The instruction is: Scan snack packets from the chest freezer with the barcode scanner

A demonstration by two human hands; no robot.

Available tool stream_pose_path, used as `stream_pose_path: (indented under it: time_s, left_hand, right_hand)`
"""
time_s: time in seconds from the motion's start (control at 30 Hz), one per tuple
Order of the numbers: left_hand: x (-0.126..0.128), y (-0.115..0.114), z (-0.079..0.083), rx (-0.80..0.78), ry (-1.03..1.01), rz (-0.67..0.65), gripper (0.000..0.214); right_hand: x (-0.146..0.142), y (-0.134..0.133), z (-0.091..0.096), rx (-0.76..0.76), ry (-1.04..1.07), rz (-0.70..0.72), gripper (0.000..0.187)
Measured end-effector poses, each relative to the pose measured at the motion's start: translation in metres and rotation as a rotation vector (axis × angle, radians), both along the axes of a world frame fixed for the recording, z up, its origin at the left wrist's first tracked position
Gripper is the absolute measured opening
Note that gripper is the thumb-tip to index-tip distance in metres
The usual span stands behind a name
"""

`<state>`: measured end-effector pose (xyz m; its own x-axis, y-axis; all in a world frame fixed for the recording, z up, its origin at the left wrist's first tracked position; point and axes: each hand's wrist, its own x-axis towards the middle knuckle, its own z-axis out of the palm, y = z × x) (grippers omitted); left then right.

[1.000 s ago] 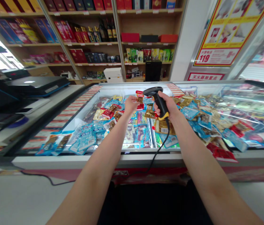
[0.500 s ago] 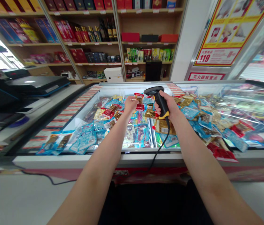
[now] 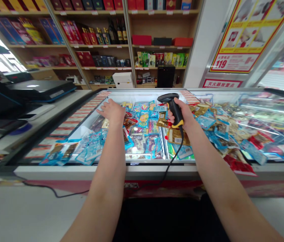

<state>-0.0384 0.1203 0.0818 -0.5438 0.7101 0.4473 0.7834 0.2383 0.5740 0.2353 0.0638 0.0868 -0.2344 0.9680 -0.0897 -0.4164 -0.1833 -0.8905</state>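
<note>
My right hand (image 3: 183, 116) grips a black barcode scanner (image 3: 171, 105) with a yellow band, its head pointing left over the open chest freezer (image 3: 142, 167). A black cable (image 3: 171, 158) hangs from the handle down over the freezer's front edge. My left hand (image 3: 113, 110) reaches palm down over the left part of the freezer, fingers spread flat, just above the snack packets (image 3: 142, 129). It holds nothing. Blue, red and gold packets fill the freezer in loose heaps.
A checkout counter with a black screen (image 3: 39, 89) and cables stands at the left. Wooden shelves (image 3: 129, 47) of boxes and bottles line the back wall. A yellow and red poster (image 3: 242, 37) hangs at the right. More packets (image 3: 235, 131) pile on the freezer's right side.
My left hand has let go of the small red packet it held by the scanner and has moved left and down over the packets, fingers spread. The scanner hand has barely moved.
</note>
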Motion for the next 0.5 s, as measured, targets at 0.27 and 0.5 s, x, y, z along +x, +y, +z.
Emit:
stream_pose_path:
  time_s: [0.27,0.5]
  left_hand:
    - [0.026,0.008,-0.015,-0.057,0.108,-0.245,0.044]
    - [0.081,0.026,-0.039,-0.045,0.146,-0.717,0.026]
  right_hand:
    - [0.002,0.003,-0.001,-0.005,0.046,-0.054,0.039]
    - [0.002,0.004,0.002,-0.033,0.037,-0.165,0.041]
